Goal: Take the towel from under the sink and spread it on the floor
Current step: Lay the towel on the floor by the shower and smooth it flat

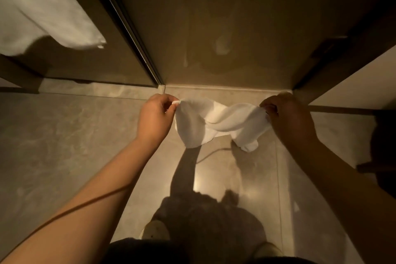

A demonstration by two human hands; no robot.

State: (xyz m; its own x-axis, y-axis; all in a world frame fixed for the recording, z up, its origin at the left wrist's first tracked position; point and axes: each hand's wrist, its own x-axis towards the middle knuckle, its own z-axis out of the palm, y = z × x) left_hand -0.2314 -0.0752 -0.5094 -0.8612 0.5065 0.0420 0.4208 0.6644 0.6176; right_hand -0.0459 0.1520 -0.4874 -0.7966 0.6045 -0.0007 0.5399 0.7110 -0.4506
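Note:
A small white towel (218,122) hangs stretched between my two hands above the beige tiled floor (64,139). My left hand (154,115) pinches its left corner, and my right hand (287,115) grips its right corner. The cloth sags and bunches in the middle, with its lower folds dangling free. It casts a dark shadow on the floor below. I cannot tell whether its lowest fold touches the floor.
A glass panel with a dark metal frame (128,28) rises ahead on the left. A white towel (42,10) hangs at upper left. A light counter or cabinet edge (360,83) stands at right. My shoes (155,231) are near the bottom.

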